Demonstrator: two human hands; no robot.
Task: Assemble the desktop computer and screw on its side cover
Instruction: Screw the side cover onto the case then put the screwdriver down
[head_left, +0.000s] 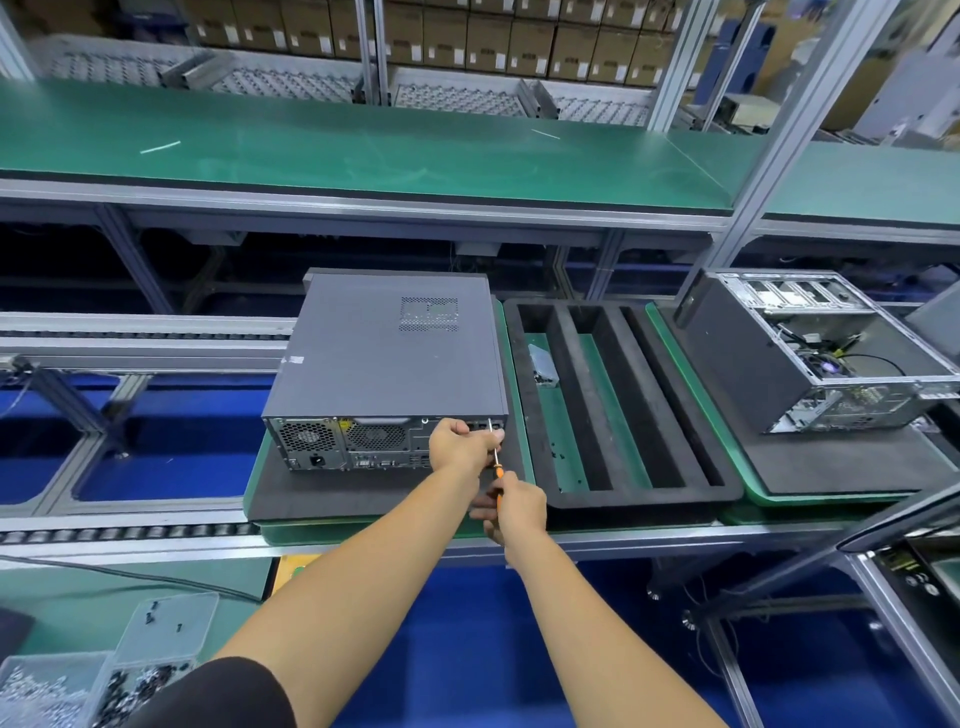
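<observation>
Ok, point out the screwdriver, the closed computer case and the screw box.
screwdriver (500, 474): head view, orange handle.
closed computer case (384, 358): head view, grey side cover.
screw box (171, 626): head view, clear lid, lower left.

computer (384, 358) left of foam tray (535, 415)

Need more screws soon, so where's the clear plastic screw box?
Head view, bottom left: the clear plastic screw box sits on the green bench, left of the person's forearm.
</observation>
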